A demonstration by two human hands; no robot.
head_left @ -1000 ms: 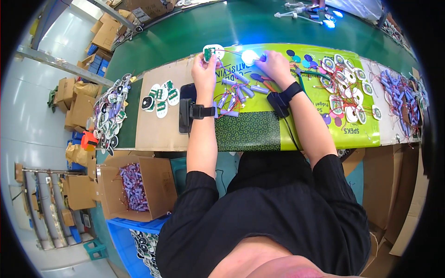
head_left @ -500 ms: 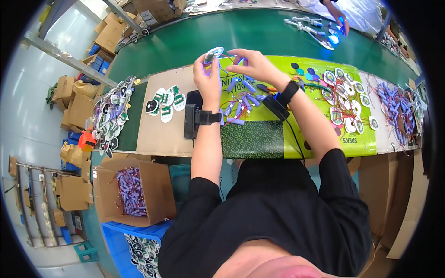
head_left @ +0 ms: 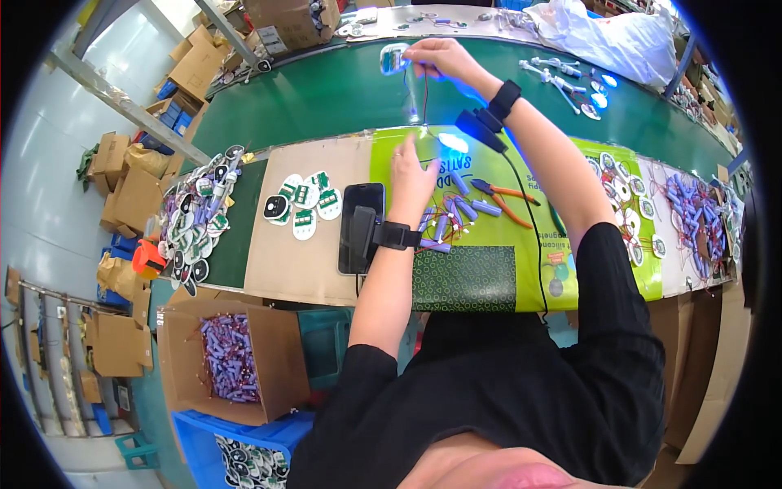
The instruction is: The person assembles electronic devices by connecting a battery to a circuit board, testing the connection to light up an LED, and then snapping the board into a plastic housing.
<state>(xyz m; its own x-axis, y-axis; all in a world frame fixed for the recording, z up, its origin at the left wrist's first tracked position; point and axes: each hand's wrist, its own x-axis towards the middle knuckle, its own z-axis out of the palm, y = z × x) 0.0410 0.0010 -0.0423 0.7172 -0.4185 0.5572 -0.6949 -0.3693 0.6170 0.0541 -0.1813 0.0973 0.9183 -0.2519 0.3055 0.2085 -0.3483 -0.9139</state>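
Right hand [head_left: 446, 59] pinches the white-and-green board [head_left: 392, 61] at its fingertips, red wire [head_left: 425, 96] hanging below toward the left hand [head_left: 413, 174], whose hold cannot be determined; snagging could strain the wire's joint.

A dark smartphone [head_left: 364, 198] lies on my bench [head_left: 314, 261] — and across from me slumps a big white plastic bag [head_left: 603, 37]. To my left: an orange container [head_left: 148, 259], a metal frame [head_left: 130, 112], cardboard cartons [head_left: 191, 69] and — lower down — a green plastic stool [head_left: 137, 451].

head-worn fisheye view, looking down, upright, close above the workbench [head_left: 293, 261]
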